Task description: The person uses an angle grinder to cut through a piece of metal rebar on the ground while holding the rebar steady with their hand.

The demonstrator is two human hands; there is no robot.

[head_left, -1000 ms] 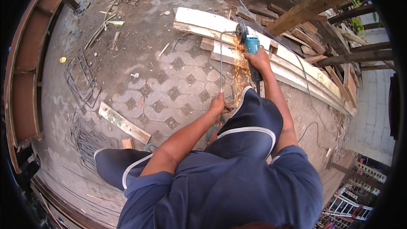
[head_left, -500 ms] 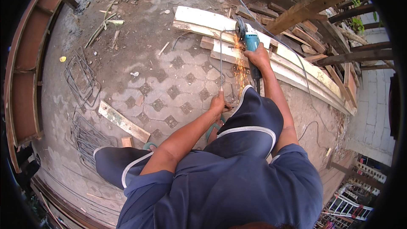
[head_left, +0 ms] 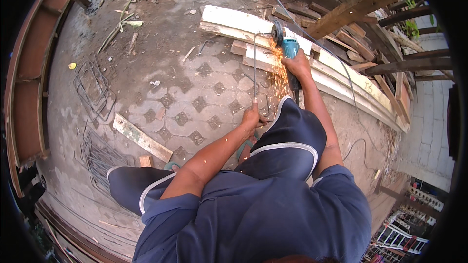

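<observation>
My right hand (head_left: pixel 297 65) is wrapped round the teal and black body of an angle grinder (head_left: pixel 290 47). Its dark disc meets the far, bent end of a thin steel rod (head_left: pixel 254 65), close to the pale boards, and orange sparks (head_left: pixel 278 70) stream down toward my knee. My left hand (head_left: pixel 252 118) is closed on the near end of that rod, which runs away from me and bends to the right at the top. Part of the left fingers is hidden behind the hand.
Stacked pale boards (head_left: pixel 229 19) lie beyond the grinder, with scrap wood (head_left: pixel 351 44) behind. A power cord (head_left: pixel 348 75) crosses the boards. Bent steel frames (head_left: pixel 95 90) and a loose plank (head_left: pixel 141 138) lie on the paving at left. A wooden frame (head_left: pixel 29 58) stands at the left edge.
The spray of sparks has grown wider and denser, with a few specks now over my left forearm. Both hands, the grinder and the rod stay almost in place.
</observation>
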